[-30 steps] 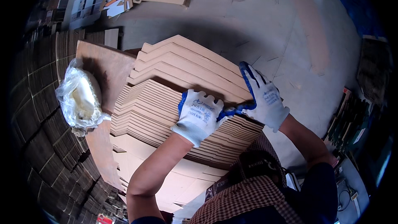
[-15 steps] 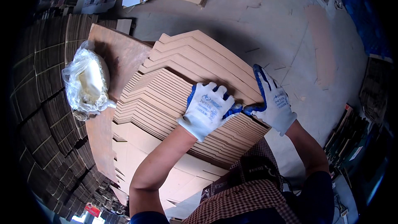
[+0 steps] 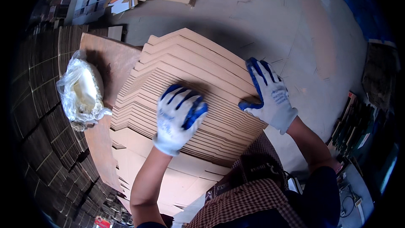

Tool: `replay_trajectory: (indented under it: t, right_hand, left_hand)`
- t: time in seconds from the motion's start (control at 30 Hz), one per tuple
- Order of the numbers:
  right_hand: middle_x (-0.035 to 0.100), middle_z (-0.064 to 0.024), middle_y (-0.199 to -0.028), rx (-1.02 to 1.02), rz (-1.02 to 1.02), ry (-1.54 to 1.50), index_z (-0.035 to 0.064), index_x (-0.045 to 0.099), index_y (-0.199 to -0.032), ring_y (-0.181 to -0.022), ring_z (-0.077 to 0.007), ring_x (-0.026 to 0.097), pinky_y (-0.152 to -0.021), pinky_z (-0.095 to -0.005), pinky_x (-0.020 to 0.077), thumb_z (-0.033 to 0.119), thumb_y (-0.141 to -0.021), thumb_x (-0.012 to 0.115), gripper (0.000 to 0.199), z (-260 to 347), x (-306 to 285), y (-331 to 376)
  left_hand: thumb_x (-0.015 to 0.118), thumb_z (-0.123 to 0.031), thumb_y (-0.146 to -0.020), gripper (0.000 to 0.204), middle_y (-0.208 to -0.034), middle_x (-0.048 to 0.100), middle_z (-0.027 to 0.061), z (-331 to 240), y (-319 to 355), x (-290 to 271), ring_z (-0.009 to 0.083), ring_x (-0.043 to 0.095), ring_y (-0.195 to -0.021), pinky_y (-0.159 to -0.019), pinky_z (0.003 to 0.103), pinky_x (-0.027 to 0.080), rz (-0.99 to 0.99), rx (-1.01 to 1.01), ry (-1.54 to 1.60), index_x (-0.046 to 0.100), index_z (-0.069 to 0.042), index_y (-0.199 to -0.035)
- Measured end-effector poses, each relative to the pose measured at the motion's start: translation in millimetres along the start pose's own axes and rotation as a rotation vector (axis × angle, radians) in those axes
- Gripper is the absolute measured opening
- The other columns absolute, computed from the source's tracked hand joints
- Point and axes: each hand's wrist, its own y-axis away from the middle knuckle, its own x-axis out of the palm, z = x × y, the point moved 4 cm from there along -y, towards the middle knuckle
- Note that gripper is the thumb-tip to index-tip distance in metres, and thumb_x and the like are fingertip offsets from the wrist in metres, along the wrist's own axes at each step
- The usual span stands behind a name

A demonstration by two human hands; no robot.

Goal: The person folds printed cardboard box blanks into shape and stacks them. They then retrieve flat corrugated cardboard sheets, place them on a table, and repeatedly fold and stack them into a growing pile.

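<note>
A fanned stack of brown cardboard sheets (image 3: 211,76) lies in front of me, its cut edges overlapping in steps. Over the left middle of the stack is my left hand (image 3: 179,116), in a white knit glove with blue-coated palm and fingers. Its fingers are loosely bent, the thumb stands apart, and no sheet shows in its grip. My right hand (image 3: 272,97), gloved the same way, rests along the right edge of the sheets. Its fingers stretch forward and the thumb spreads over the top; its palm side is hidden.
A wooden board (image 3: 118,65) extends left of the sheets. On it sits a plastic-wrapped container (image 3: 86,86) with pale contents. Tied cardboard bundles (image 3: 40,122) rise at the far left. More flat material (image 3: 352,122) stands on the right, beyond the grey floor (image 3: 287,29).
My left hand has moved left across the sheets, away from my right hand. My right thumb has shifted off the near edge. A step between the sheets has closed up, and the view has shifted.
</note>
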Motion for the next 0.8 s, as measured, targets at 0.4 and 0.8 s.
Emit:
replay_trajectory:
  t: [0.4, 0.8]
  right_hand:
    - [0.026, -0.0175, -0.158, 0.025, -0.002, -0.004, 0.0126, 0.024, -0.156, -0.143, -0.0404, 0.03, -0.116, -0.0544, 0.0248, 0.041, -0.076, 0.08, 0.101, 6.3, 9.9, 0.8]
    - [0.023, -0.018, -0.16, 0.068, 0.039, 0.036, 0.011, 0.021, -0.156, -0.146, -0.0408, 0.025, -0.119, -0.053, 0.0208, 0.041, -0.076, 0.079, 0.104, 14.6, 8.8, -2.9]
  left_hand:
    - [0.046, -0.075, -0.084, 0.098, -0.162, 0.023, 0.0135, -51.4, 15.8, 61.1, 0.0311, 0.014, -0.152, -0.123, 0.053, 0.003, 0.511, 0.038, -0.231, 0.031, -0.008, -0.154]
    - [0.053, -0.072, -0.082, 0.098, -0.16, 0.027, 0.013, -52.5, 26.4, 55.6, 0.0333, 0.016, -0.151, -0.123, 0.052, 0.007, 0.493, 0.052, -0.195, 0.034, -0.007, -0.152]
